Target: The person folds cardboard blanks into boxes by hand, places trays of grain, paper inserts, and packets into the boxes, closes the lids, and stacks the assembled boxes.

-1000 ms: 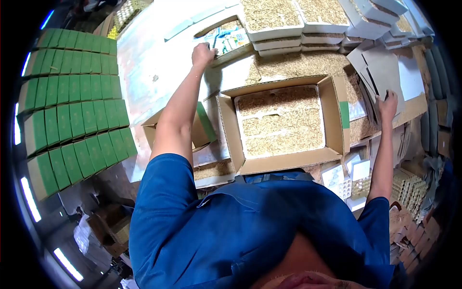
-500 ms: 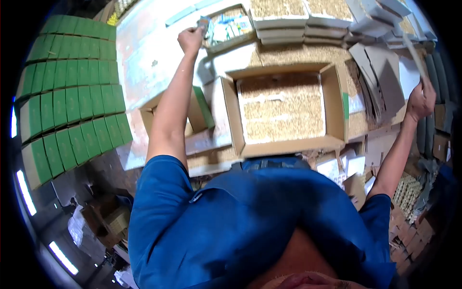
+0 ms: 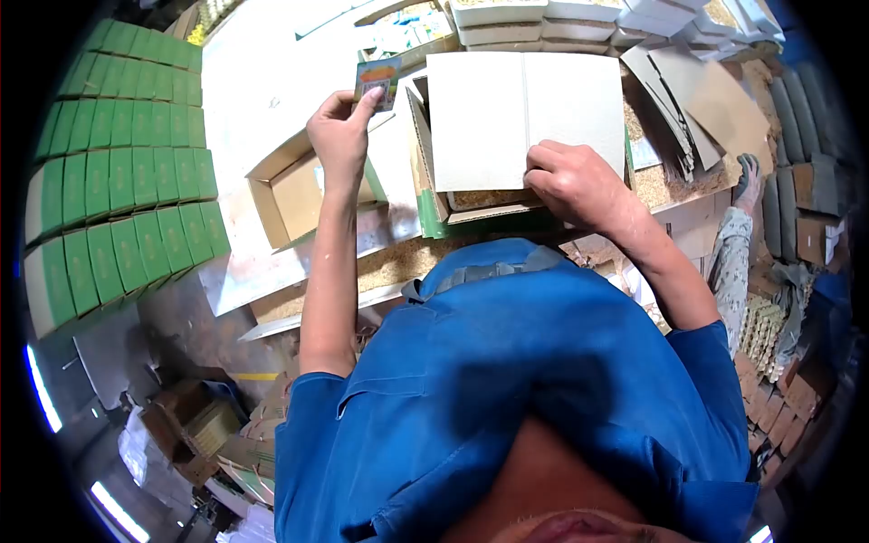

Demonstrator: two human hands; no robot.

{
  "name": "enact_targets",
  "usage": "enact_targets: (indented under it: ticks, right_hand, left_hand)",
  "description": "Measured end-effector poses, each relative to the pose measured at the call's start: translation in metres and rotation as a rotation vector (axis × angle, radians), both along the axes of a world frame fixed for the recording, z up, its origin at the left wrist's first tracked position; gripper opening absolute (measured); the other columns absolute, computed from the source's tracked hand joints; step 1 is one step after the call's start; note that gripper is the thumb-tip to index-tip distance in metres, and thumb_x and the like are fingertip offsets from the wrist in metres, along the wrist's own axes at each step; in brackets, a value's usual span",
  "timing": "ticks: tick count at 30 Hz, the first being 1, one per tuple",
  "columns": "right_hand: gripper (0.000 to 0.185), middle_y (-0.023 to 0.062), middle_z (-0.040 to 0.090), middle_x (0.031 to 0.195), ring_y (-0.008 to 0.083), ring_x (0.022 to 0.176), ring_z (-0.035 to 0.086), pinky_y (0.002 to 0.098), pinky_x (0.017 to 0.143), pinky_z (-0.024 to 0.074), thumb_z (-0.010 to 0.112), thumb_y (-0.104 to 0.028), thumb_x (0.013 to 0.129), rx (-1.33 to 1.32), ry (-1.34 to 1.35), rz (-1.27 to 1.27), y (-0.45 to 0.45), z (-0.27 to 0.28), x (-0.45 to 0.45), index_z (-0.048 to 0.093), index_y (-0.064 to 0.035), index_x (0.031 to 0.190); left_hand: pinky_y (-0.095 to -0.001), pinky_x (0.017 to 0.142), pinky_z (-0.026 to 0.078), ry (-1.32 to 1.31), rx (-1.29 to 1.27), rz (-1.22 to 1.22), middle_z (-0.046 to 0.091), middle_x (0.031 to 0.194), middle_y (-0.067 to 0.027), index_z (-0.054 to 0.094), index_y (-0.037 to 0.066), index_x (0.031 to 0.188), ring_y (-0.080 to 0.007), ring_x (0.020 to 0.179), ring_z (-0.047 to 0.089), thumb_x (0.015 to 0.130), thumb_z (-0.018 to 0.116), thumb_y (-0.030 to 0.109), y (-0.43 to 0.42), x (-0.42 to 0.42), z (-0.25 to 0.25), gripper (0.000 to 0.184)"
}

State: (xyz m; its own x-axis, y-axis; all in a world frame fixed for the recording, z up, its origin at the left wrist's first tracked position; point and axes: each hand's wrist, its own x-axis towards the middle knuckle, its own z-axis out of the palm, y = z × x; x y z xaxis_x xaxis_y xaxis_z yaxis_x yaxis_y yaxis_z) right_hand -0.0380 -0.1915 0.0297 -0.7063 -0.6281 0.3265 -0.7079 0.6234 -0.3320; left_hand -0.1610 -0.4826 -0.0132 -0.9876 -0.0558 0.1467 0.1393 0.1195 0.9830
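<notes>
My left hand (image 3: 339, 136) pinches a small colourful printed card (image 3: 378, 77) with a square code on it, held up left of the cardboard box (image 3: 421, 172). My right hand (image 3: 575, 181) is closed on the near edge of a white cardboard sheet (image 3: 480, 118) with a crease down its middle. This sheet lies over the box's opening and hides most of the inside. Through a gap at the near side, a strip of the tan contents (image 3: 493, 197) shows. An open cardboard box (image 3: 290, 199) sits on the table below my left hand.
Green boxes (image 3: 118, 181) stand in rows at the left. A carton of printed packets (image 3: 412, 27) and stacked white trays (image 3: 543, 27) line the back. Loose cardboard sheets (image 3: 670, 109) lie at the right. Another person's gloved hand (image 3: 748, 181) reaches in at the right table edge.
My left hand has drawn back from the packet carton with the card. My right hand has brought the white sheet from the far right onto the box. Another person's gloved hand has appeared.
</notes>
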Motion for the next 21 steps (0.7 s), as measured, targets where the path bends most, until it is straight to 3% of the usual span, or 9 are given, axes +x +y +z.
enact_targets:
  ticks: [5,7,9,11,14,17,18,20,21]
  right_hand:
    - [0.015,0.0129,0.054,0.067,0.0335,0.065,0.059,0.0409,0.060,0.0498,0.064,0.001,0.065,-0.129,-0.235,0.004,0.001,-0.005,0.002,0.052,-0.0010,0.056]
    - [0.009,0.0099,0.061,0.071,0.0287,0.068,0.064,0.0369,0.061,0.0501,0.070,0.005,0.063,-0.095,-0.424,0.021,0.004,-0.010,-0.001,0.067,-0.0015,0.068]
    - [0.010,0.0107,0.063,0.072,0.0282,0.069,0.065,0.0354,0.063,0.0511,0.072,0.006,0.064,-0.104,-0.564,0.021,0.001,-0.010,0.002,0.070,-0.0012,0.070]
    - [0.007,0.0155,0.066,0.071,0.0324,0.070,0.067,0.0378,0.065,0.0521,0.073,0.000,0.065,-0.059,-0.544,-0.074,-0.001,-0.025,0.001,0.066,-0.0001,0.065]
    - [0.013,0.0130,0.069,0.074,0.0270,0.070,0.068,0.0353,0.069,0.0542,0.077,-0.007,0.065,-0.108,-0.721,-0.112,0.004,-0.029,-0.017,0.070,0.0011,0.073]
    - [0.028,0.0155,0.070,0.099,0.0272,0.086,0.066,0.0360,0.080,0.0535,0.075,-0.014,0.070,-0.057,-0.505,-0.096,0.008,-0.041,-0.019,0.074,0.0012,0.093]
    - [0.028,0.0155,0.070,0.099,0.0272,0.086,0.066,0.0360,0.080,0.0535,0.075,-0.014,0.070,-0.061,-0.505,-0.103,0.011,-0.036,-0.016,0.074,0.0012,0.093]
    - [0.034,0.0163,0.068,0.110,0.0296,0.098,0.066,0.0371,0.090,0.0514,0.072,-0.019,0.074,-0.001,-0.645,-0.275,0.016,-0.022,-0.010,0.073,0.0011,0.102]
    - [0.034,0.0178,0.065,0.119,0.0306,0.112,0.062,0.0378,0.099,0.0479,0.070,-0.022,0.078,0.055,-0.571,-0.362,0.022,-0.023,-0.008,0.073,0.0008,0.102]
  left_hand:
    - [-0.0198,0.066,0.047,0.110,0.024,-0.061,0.069,0.076,-0.0019,0.070,-0.002,0.084,-0.0050,0.071,0.060,0.086,0.074,0.006,0.008,0.039,0.027,0.009]
    - [-0.0198,0.066,0.047,0.154,0.039,-0.093,0.069,0.076,-0.0014,0.070,-0.001,0.084,-0.0049,0.071,0.060,0.085,0.074,0.005,0.012,0.048,0.035,0.007]
    - [-0.0201,0.067,0.048,0.255,-0.048,-0.141,0.069,0.077,-0.0007,0.071,0.001,0.085,-0.0048,0.072,0.060,0.084,0.073,0.003,0.018,0.054,0.041,0.004]
    - [-0.0219,0.068,0.049,0.365,-0.149,-0.171,0.069,0.078,-0.0022,0.070,0.001,0.085,-0.0079,0.074,0.063,0.082,0.072,0.001,0.024,0.056,0.042,0.004]
    - [-0.0268,0.071,0.053,0.453,-0.294,-0.304,0.070,0.085,-0.0070,0.070,0.002,0.086,-0.0148,0.078,0.067,0.076,0.071,-0.005,0.040,0.065,0.049,0.012]
    - [-0.0327,0.071,0.055,0.518,-0.608,-0.488,0.069,0.088,-0.0061,0.067,0.005,0.081,-0.0241,0.082,0.067,0.073,0.075,0.003,0.060,0.070,0.047,0.012]
    - [-0.0355,0.070,0.054,0.584,-0.733,-0.520,0.067,0.086,-0.0050,0.065,0.006,0.079,-0.0253,0.083,0.066,0.073,0.076,0.009,0.067,0.068,0.040,0.013]
    - [-0.0365,0.070,0.054,0.667,-0.995,-0.566,0.067,0.088,-0.0055,0.065,0.007,0.080,-0.0253,0.083,0.066,0.078,0.071,0.011,0.077,0.064,0.028,0.008]
    - [-0.0367,0.071,0.055,0.681,-1.128,-0.599,0.068,0.090,-0.0060,0.065,0.007,0.080,-0.0262,0.083,0.067,0.082,0.069,0.012,0.082,0.062,0.025,0.007]
